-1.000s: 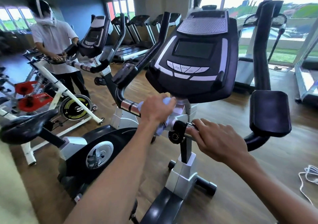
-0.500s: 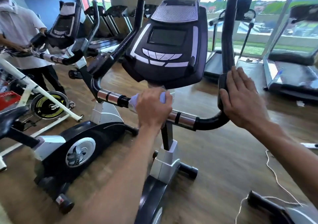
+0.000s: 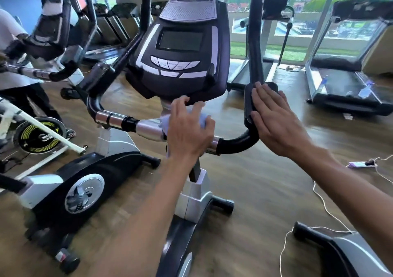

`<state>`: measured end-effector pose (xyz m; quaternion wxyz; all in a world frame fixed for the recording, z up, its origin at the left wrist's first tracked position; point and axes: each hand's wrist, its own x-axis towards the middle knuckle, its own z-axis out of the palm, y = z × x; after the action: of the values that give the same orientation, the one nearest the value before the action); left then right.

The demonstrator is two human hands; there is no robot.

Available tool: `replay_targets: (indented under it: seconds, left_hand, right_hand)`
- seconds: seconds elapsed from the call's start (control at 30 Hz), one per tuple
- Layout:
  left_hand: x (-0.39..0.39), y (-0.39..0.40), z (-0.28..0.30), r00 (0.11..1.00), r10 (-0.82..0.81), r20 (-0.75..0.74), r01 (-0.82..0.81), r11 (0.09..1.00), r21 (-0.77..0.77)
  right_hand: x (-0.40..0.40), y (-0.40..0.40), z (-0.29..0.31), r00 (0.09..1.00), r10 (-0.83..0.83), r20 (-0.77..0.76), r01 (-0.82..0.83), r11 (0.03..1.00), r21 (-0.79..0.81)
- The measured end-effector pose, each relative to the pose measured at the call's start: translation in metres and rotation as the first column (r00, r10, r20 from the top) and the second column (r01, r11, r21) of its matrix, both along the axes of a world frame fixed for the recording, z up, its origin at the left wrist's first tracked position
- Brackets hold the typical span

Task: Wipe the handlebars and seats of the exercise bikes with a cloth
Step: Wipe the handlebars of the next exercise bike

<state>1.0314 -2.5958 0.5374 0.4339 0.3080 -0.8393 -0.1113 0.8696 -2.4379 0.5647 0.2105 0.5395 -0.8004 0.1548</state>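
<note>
Left hand (image 3: 189, 132) curled around a pale blue cloth (image 3: 182, 121), pressing it onto the silver centre of the handlebar (image 3: 119, 119) just beneath the console (image 3: 182, 49). Right hand (image 3: 274, 119) spread flat, fingers straight and together, palm against the black pad (image 3: 247, 98) at the handlebar's right end, beside the upright grip (image 3: 255, 42). Second bike (image 3: 70, 189) at left, treadmill (image 3: 348, 89) far right, white cable (image 3: 323, 204) across the wooden floor (image 3: 265, 181)

Both forearms reach forward, bare. The left hand (image 3: 187, 134) is palm down with its fingers (image 3: 200, 108) curled over and gripping. The right hand (image 3: 276, 123) is held flat, its fingers straight and together, pointing up.
</note>
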Motion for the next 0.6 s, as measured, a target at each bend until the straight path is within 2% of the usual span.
replay_targets:
  seconds: [0.1,0.17,0.27,0.33,0.4,0.43,0.5,0.6]
  left_hand:
    - [0.001,0.031,-0.015,0.983,0.052,-0.174,-0.048,0.998,0.028]
    - [-0.002,0.058,-0.027,0.973,0.006,-0.23,-0.004,1.0,0.007]
    - [-0.016,0.087,-0.037,0.974,-0.147,-0.174,0.121,0.98,-0.155]
    - [-0.022,0.071,-0.037,0.978,-0.191,-0.079,0.162,0.946,-0.281]
    - [-0.02,0.04,-0.028,0.99,-0.138,0.014,0.135,0.93,-0.341]
    - [-0.02,0.031,-0.025,0.995,-0.095,0.013,0.094,0.94,-0.327]
    - [-0.025,0.047,-0.025,0.998,0.032,-0.046,-0.042,0.971,-0.234]
    - [-0.046,0.095,-0.033,0.975,0.199,-0.099,-0.211,0.968,-0.135]
  right_hand:
    - [-0.001,-0.001,0.0,1.0,-0.002,-0.021,0.002,1.0,0.007]
    - [-0.001,0.0,-0.001,0.999,0.007,-0.034,-0.007,1.0,0.006]
    - [-0.002,0.002,0.0,0.999,0.033,-0.021,-0.033,0.999,0.013]
    - [-0.009,0.007,0.004,0.997,0.078,-0.008,-0.078,0.996,0.041]
    - [-0.022,0.014,0.012,0.989,0.144,0.014,-0.145,0.985,0.092]
    - [-0.028,0.018,0.017,0.985,0.172,0.02,-0.173,0.978,0.119]
    - [-0.038,0.023,0.024,0.979,0.205,0.01,-0.204,0.966,0.159]
    - [-0.041,0.021,0.028,0.971,0.238,-0.012,-0.232,0.955,0.183]
